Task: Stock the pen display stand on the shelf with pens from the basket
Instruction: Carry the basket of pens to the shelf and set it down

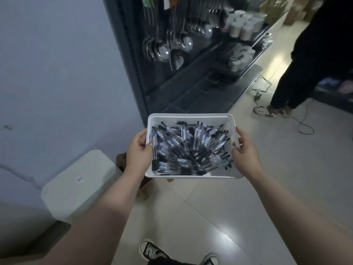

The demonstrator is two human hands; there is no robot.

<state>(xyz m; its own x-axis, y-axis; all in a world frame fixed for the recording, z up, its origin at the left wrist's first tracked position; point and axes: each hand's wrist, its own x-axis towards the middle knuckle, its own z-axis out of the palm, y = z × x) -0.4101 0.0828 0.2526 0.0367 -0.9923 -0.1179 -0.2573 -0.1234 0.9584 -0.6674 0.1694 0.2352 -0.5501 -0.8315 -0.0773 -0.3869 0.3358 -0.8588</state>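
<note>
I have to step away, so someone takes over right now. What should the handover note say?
Left hand grips the white basket at its left rim; right hand grips the right rim.
Basket held above the floor, heaped with pens.
Shelf ahead shows ladles and cups; the pen display stand is not in view.
Done: basket in hand.
Left: find the stand, stock the pens.

Interior of a retail shop, viewed along an aisle. A dark display rack (133, 64) at far centre carries rows of hanging metal ladles (164, 51) and, further right, shelves of stacked pale cups (246, 25). Cardboard cartons (298, 10) stand at the far right, beyond the rack. The floor (286, 169) is of pale glossy tiles. In the near centre, a white basket (191, 116) holds many identical labelled pens (191, 148).
</note>
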